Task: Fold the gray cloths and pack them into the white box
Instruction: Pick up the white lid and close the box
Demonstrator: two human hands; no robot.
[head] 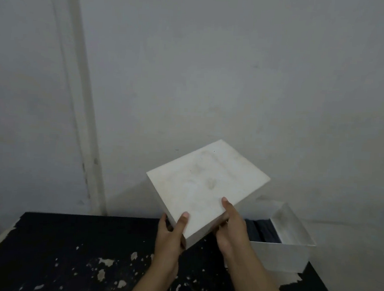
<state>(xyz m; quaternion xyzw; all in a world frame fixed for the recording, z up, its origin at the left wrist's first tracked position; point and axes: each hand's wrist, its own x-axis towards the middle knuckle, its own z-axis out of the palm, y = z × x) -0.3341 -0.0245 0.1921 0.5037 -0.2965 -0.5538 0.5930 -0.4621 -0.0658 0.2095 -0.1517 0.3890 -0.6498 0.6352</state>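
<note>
I see both hands raised over the counter [70,250], holding a white lid [206,182] tilted, its far corner up toward the wall [214,67]; the left hand [171,234] has its grip clamped on the lid's near corner, thumb on top and fingers underneath, mostly hidden; the right hand [233,227] grips the lid's near right edge the same way, thumb on the top face, fingers tucked under and out of my sight. The box [281,254] stands on the counter at the right, near its far edge, open-topped; the lid and right hand cover its left part, so I cannot tell how far it reaches that way. Inside it I make out dark cloths [262,232], seemingly packed in upright folds, but the light is dim and the frame soft, so I cannot count them. The counter is black with pale chipped patches; its near part and both forearms are cut off at the bottom.
</note>
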